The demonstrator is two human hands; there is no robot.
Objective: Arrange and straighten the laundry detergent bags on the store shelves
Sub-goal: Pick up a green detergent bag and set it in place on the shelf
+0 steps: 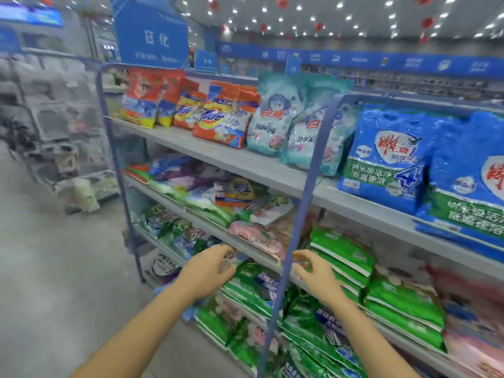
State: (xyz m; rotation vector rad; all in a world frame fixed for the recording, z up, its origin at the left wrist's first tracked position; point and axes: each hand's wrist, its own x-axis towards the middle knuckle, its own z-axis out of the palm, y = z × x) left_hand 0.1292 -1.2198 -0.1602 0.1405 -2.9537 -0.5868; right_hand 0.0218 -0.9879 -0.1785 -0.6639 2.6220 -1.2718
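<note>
The detergent bags (256,282) were stacked flat on the lower shelves (261,255). The left hand (210,271) and right hand (317,276) were held before them, fingers curled and partly spread; contact could not be determined. A blue upright (297,227) stood between the hands.

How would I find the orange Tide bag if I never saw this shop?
Look at the top shelf under the big blue sign. Among its orange bags, the Tide bag stands furthest forward, just left of the pale teal bags, with its name in big blue letters.
</note>
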